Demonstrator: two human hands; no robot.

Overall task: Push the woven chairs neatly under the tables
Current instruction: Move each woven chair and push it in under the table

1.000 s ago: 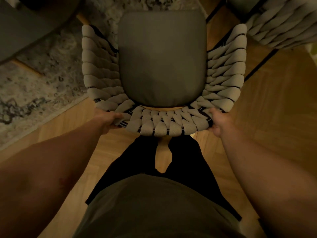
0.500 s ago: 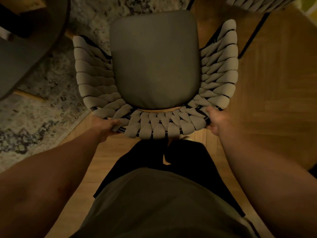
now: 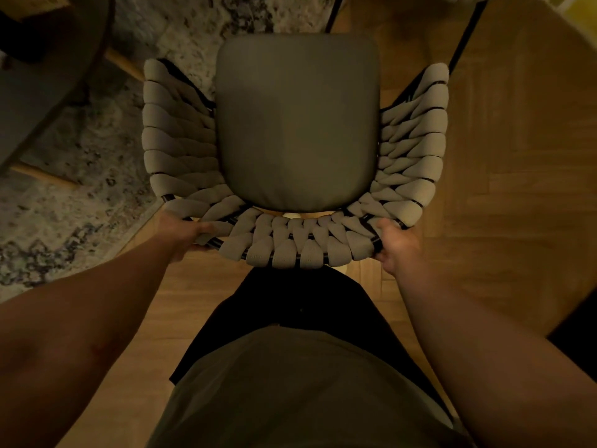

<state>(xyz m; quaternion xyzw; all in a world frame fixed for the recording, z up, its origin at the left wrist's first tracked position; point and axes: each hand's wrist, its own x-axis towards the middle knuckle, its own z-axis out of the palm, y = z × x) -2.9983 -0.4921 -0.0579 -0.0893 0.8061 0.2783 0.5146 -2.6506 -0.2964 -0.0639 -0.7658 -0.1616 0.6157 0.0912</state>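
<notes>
Together, hands (image 3: 179,232) (image 3: 399,245) grip the curved woven chair (image 3: 297,124).

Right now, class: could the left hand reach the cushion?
Probably yes. The left hand grips the chair at its woven back, and the cushion lies just beyond that rim, bare on top. It would have to let go first.

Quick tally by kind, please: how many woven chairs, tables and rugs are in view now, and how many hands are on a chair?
Woven chairs: 2, the held woven chair and a second chair cut off at the top edge
Tables: 1, the grey table at left
Rugs: 1, the patterned rug
Hands gripping the chair back: 2, left hand and right hand
Total: 6
</notes>
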